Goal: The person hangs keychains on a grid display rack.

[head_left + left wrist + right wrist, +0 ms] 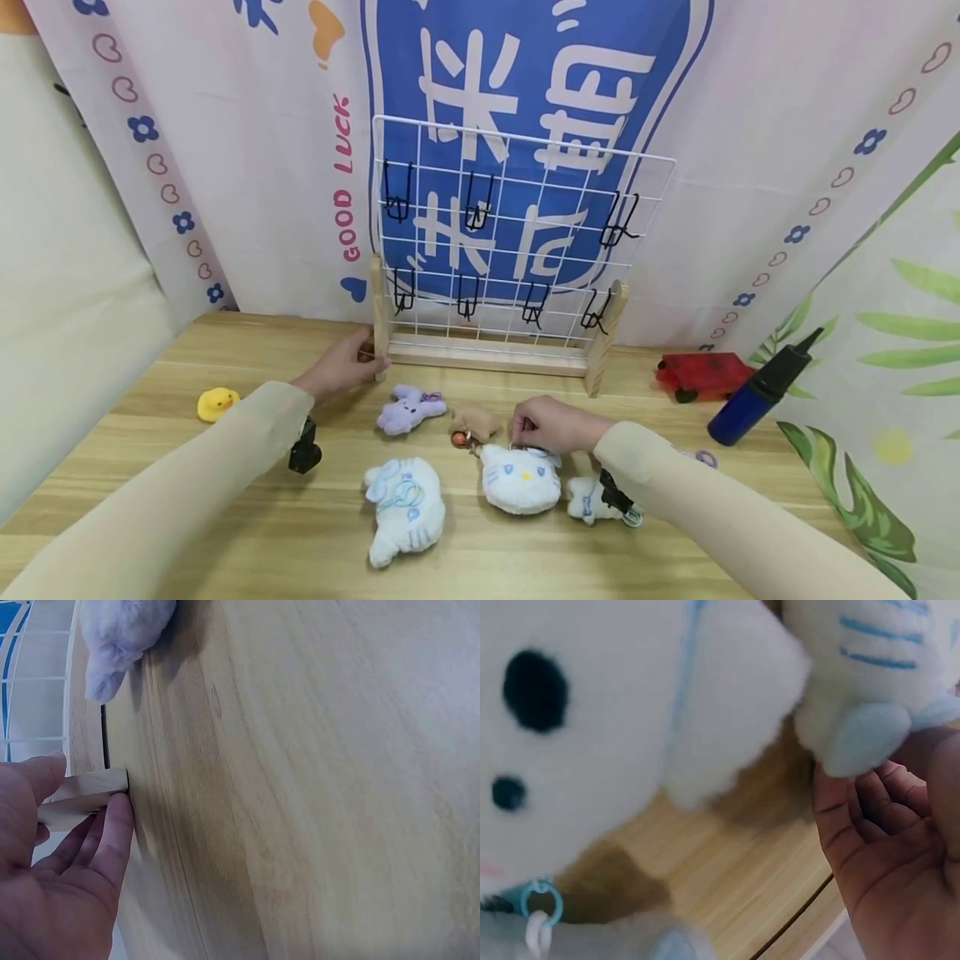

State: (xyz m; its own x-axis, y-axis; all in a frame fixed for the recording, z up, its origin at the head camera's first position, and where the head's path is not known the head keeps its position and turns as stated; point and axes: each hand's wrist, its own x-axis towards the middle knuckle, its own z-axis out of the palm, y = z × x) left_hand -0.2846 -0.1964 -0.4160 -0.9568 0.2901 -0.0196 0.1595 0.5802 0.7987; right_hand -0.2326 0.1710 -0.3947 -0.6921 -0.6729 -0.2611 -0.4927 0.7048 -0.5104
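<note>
My left hand (341, 364) grips the left wooden foot of a white wire grid rack (495, 360); in the left wrist view its thumb and fingers lie on either side of the wooden foot (90, 793). My right hand (558, 423) pinches the top of a white cat-faced plush keychain (521, 482), which has blue whiskers and a yellow nose. In the right wrist view the fingers are at the plush's ear (870, 739), and what exactly they pinch is hidden. Just left of it lies a brown plush (476, 421), and farther left a lilac plush (408, 410).
Several black hooks (468, 297) hang on the grid. A white plush (408, 508) lies near the front, and a small white plush (588, 500) sits under my right wrist. A yellow duck (217, 403) is at left; a red object (701, 375) and blue pump (757, 400) are at right.
</note>
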